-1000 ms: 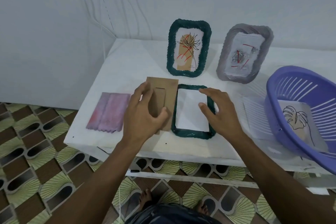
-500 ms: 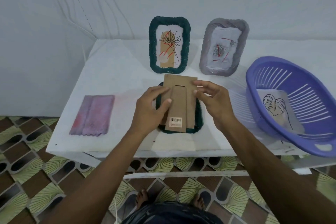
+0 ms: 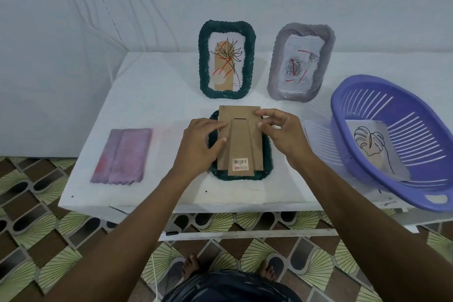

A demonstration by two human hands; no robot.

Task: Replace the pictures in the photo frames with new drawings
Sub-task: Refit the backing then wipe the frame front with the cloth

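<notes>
A dark green photo frame [image 3: 267, 167] lies face down near the white table's front edge. A brown cardboard backing board [image 3: 241, 147] with a fold-out stand and a barcode sticker lies on top of it, hiding what is inside. My left hand [image 3: 199, 146] holds the board's left edge, thumb on the cardboard. My right hand [image 3: 285, 135] pinches its right edge near the top. Behind stand a second green frame [image 3: 226, 64] with a flower drawing and a grey frame [image 3: 300, 64] with a rose picture. A leaf drawing [image 3: 372, 149] lies in the purple basket [image 3: 343, 95].
A folded pink cloth [image 3: 122, 154] lies at the left of the table [image 3: 152, 95]. The basket overhangs the table's right front corner, and a white sheet [image 3: 316, 135] lies between it and my right hand. A wall runs close behind the frames. The floor below is tiled.
The backing board went from the table left of the frame onto the frame, covering the white paper in it. My right hand moved from the frame's edge to the board.
</notes>
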